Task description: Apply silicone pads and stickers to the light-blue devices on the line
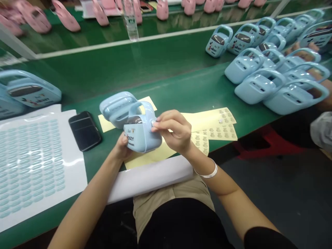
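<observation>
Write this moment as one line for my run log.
left hand: holds blue handled plastic case | right hand: fingertips on case side | nearby: yellow sticker sheets

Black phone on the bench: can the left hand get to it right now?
Probably yes. Only a strip of green bench lies between the left hand and the black phone, but that hand is holding the pale blue handled case, so it would need freeing first.
</observation>
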`<state>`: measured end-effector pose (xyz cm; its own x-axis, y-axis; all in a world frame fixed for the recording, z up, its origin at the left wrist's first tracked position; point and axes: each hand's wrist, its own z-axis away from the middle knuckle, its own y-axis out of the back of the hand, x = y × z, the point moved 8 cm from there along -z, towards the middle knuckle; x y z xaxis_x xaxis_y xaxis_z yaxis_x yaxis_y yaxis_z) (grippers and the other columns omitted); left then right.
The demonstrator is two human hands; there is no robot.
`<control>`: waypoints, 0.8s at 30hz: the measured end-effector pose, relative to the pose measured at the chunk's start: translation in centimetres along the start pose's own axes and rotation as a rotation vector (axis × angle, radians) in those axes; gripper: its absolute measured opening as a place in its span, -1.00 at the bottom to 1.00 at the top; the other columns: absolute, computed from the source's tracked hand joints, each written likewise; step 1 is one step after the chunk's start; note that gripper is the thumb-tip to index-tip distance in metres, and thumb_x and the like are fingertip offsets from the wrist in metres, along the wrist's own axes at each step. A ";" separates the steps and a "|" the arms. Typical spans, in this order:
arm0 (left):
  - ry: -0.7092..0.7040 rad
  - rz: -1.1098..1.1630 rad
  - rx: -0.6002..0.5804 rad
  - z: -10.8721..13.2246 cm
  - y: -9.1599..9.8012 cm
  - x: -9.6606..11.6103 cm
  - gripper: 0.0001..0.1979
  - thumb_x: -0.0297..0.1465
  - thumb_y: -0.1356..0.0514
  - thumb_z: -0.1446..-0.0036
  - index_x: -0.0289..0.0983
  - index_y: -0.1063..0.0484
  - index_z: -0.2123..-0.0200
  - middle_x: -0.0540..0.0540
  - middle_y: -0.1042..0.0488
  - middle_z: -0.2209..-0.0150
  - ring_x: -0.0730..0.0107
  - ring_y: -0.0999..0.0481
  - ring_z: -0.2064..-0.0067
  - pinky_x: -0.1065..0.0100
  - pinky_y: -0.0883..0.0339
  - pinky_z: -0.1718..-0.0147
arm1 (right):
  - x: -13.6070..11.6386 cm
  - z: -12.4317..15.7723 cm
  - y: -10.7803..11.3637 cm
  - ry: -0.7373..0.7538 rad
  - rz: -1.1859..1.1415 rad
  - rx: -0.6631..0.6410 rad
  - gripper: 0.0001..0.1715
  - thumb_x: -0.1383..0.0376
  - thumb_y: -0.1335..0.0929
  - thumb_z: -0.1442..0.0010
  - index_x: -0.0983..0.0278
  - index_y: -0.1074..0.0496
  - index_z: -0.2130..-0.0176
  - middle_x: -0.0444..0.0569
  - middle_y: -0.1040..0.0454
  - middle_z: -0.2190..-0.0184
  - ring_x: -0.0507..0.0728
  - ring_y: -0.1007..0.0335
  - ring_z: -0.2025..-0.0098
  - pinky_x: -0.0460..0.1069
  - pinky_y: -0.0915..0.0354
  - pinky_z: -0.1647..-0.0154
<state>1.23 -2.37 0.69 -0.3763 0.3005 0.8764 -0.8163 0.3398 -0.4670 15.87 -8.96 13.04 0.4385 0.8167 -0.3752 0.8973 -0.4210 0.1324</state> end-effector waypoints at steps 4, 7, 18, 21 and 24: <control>-0.017 -0.010 -0.119 0.2 -1.1 0.3 -0.37 -0.02 -0.37 0.36 -0.28 -0.44 0.23 -0.11 -0.56 0.38 -0.03 -0.53 0.13 0.07 -0.37 0.08 | -0.4 0.7 0.4 0.063 0.001 0.051 -0.86 0.47 -0.38 -0.10 0.25 -0.42 0.32 -0.15 -0.36 0.46 0.03 -0.40 0.35 -0.04 -0.46 0.41; -0.039 -0.007 -0.172 0.4 -1.7 0.7 -0.44 -0.05 -0.36 0.30 -0.26 -0.43 0.25 -0.11 -0.56 0.39 0.00 -0.55 0.16 0.08 -0.37 0.08 | -1.0 1.0 0.6 0.087 0.030 0.068 -0.85 0.48 -0.37 -0.11 0.25 -0.42 0.30 -0.14 -0.37 0.47 0.04 -0.41 0.35 -0.03 -0.47 0.43; -0.048 0.034 -0.162 0.2 -0.6 0.3 -0.40 -0.11 -0.39 0.29 -0.27 -0.41 0.15 -0.15 -0.56 0.26 0.11 -0.54 0.21 0.27 -0.42 0.27 | -1.1 1.5 0.6 0.105 0.059 0.117 -0.78 0.52 -0.39 -0.06 0.25 -0.44 0.28 -0.16 -0.35 0.49 0.05 -0.44 0.36 -0.04 -0.47 0.47; -0.060 0.022 -0.150 0.3 -0.5 0.4 -0.39 -0.11 -0.39 0.28 -0.28 -0.41 0.14 -0.18 -0.55 0.23 0.09 -0.53 0.18 0.24 -0.42 0.25 | -0.5 1.2 0.2 -0.015 0.046 0.088 -0.78 0.54 -0.38 -0.06 0.25 -0.43 0.30 -0.14 -0.36 0.46 0.05 -0.42 0.34 -0.02 -0.47 0.43; -0.086 0.023 -0.124 0.3 -0.3 0.5 -0.38 -0.13 -0.39 0.29 -0.29 -0.41 0.13 -0.19 -0.54 0.19 0.09 -0.53 0.17 0.23 -0.42 0.23 | 0.2 1.2 -0.2 -0.098 0.012 0.009 -0.84 0.50 -0.38 -0.09 0.25 -0.42 0.34 -0.12 -0.37 0.43 0.06 -0.41 0.31 0.02 -0.47 0.36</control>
<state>1.17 -2.62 1.35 -0.4350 0.2339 0.8695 -0.7484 0.4430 -0.4936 15.78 -9.20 11.79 0.4422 0.7690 -0.4616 0.8913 -0.4345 0.1299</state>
